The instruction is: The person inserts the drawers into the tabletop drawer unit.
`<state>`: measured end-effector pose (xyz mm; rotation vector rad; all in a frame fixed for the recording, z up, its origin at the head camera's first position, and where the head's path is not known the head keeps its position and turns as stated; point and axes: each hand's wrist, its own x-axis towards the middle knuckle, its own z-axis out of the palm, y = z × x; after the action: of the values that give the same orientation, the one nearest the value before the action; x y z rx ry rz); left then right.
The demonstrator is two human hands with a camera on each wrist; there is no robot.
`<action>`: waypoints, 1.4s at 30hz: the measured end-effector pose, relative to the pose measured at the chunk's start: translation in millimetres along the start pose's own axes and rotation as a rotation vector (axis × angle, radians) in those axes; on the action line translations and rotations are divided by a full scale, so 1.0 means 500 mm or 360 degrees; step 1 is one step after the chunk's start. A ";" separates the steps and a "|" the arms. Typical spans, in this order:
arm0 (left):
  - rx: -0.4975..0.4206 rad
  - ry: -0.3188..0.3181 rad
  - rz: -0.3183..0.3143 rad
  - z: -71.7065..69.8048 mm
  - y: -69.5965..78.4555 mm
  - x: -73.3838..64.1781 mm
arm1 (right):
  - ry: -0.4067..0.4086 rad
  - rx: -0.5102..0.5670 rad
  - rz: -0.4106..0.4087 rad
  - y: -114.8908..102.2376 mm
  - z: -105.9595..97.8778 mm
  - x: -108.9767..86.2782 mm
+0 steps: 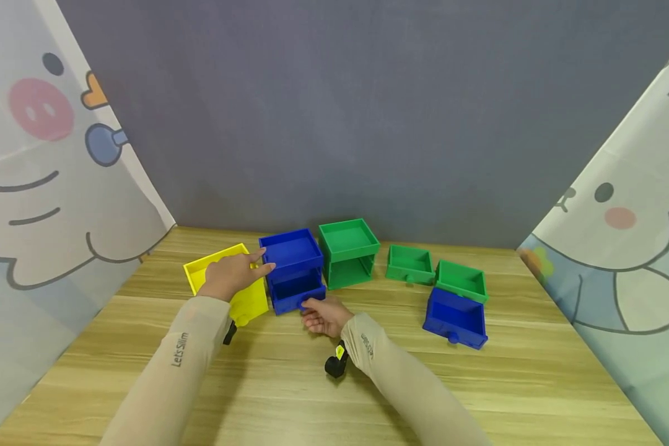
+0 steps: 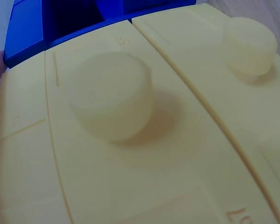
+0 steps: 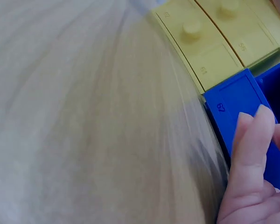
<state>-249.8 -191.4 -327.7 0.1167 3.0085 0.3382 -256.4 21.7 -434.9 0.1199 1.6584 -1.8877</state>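
A blue drawer cabinet [image 1: 292, 250] with a tray-like top stands in the middle left of the table. In its lower slot sits a blue drawer [image 1: 298, 297], partly pulled out. My right hand [image 1: 326, 316] pinches this drawer's knob between thumb and curled fingers; the right wrist view shows the fingers at the blue drawer front [image 3: 238, 107], with the knob hidden. My left hand [image 1: 231, 272] reaches over the yellow drawer cabinet [image 1: 217, 254] and lays outstretched fingers on the blue cabinet's left top edge. In the left wrist view, yellow drawer fronts with round knobs [image 2: 113, 95] fill the picture.
Right of the blue cabinet stands a green cabinet [image 1: 349, 238] with an open front. Two loose green drawers [image 1: 409, 265] and a loose blue drawer [image 1: 455, 317] lie farther right. A grey panel [image 1: 345, 124] rises behind the wooden table [image 1: 290, 396].
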 end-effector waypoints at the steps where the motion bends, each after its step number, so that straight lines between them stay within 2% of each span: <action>1: 0.0000 0.0001 0.0001 -0.001 0.001 0.000 | -0.0011 0.0004 0.0003 0.000 0.001 -0.001; 7: -0.0007 0.0008 -0.0005 -0.005 0.002 -0.003 | -0.0005 0.0089 -0.0036 -0.003 0.015 -0.004; 13: -0.0002 -0.0037 -0.0030 -0.003 0.003 -0.001 | 0.0031 0.0164 -0.0090 -0.003 0.024 0.001; 23: -0.0020 -0.0036 -0.0029 -0.004 0.008 0.002 | 0.0088 0.0181 -0.0149 -0.006 0.027 0.019; 32: -0.0034 -0.0049 -0.0031 -0.008 0.006 0.003 | 0.0112 0.0199 -0.0147 -0.014 0.033 0.021; 37: -0.0040 -0.0066 -0.0037 -0.007 0.006 0.007 | 0.0037 0.0164 -0.0105 -0.009 0.019 0.015; 42: -0.0045 -0.0065 -0.0028 -0.005 0.001 0.005 | -0.0074 0.0057 -0.0099 0.001 -0.010 -0.009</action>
<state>-252.5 -191.5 -325.3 0.0939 2.9616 0.3717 -254.3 27.9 -434.4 0.0385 1.6151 -1.9522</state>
